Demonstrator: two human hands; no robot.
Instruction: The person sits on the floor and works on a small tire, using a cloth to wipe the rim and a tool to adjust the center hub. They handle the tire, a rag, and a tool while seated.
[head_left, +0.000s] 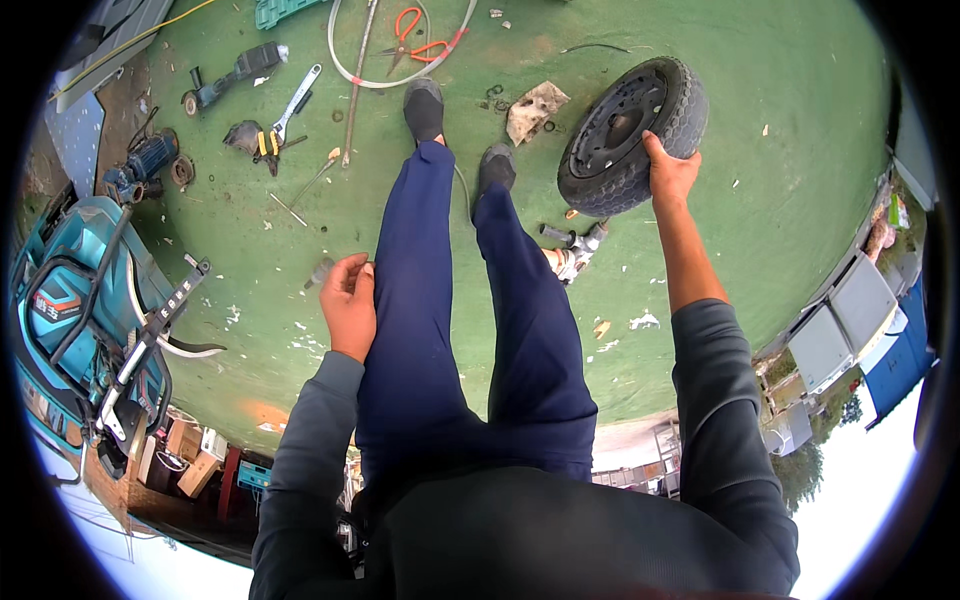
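My right hand [672, 172] grips the edge of a small wheel with a black tyre [686, 110], thumb on the sidewall and fingers behind the tread. The wheel tilts, its dark rim [620, 118] facing left. Beside my left thigh, my left hand [350, 305] is closed, fingers curled toward the thumb; whatever may be in it is hidden. A blurred grey piece [320, 272] shows just past its fingers. Below the wheel, close to my right leg, lies a grey and black power tool [578, 248].
On the green floor [780, 230] lie an adjustable wrench [297, 103], an angle grinder [235, 76], orange-handled scissors [411, 40], a hose loop [345, 68] and a dirty rag [537, 112]. A teal scooter [90, 290] stands at left. White cabinets [825, 340] are at right.
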